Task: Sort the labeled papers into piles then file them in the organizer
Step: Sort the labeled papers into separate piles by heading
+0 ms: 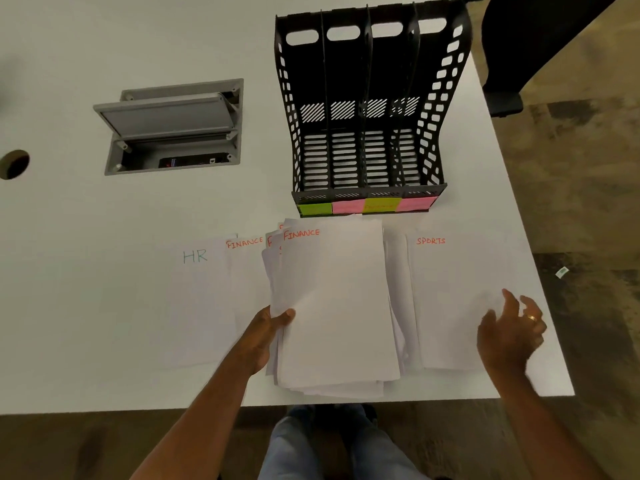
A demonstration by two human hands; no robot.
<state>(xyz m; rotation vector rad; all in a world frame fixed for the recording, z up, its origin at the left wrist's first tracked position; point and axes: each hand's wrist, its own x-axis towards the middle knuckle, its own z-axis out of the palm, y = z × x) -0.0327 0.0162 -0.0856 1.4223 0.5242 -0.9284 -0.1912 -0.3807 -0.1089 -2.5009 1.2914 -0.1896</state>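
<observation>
A thick stack of white papers (332, 306) lies at the table's near edge, its top sheet marked FINANCE in red. My left hand (266, 337) grips the stack's left side, thumb on top. To the left lie a sheet marked HR (197, 292) and, partly under the stack, another FINANCE sheet (246, 271). On the right lies a sheet marked SPORTS (450, 299). My right hand (512, 330) hovers over the SPORTS sheet's near right corner, fingers apart and holding nothing. Behind the papers stands a black organizer (367, 109) with several slots and green, pink and yellow sticky labels on its front.
The white table (104, 306) has an open grey cable hatch (173, 126) at the middle left and a round cable hole (14, 163) at the far left. A black chair (540, 46) stands beyond the table's right edge. My knees show below the near edge.
</observation>
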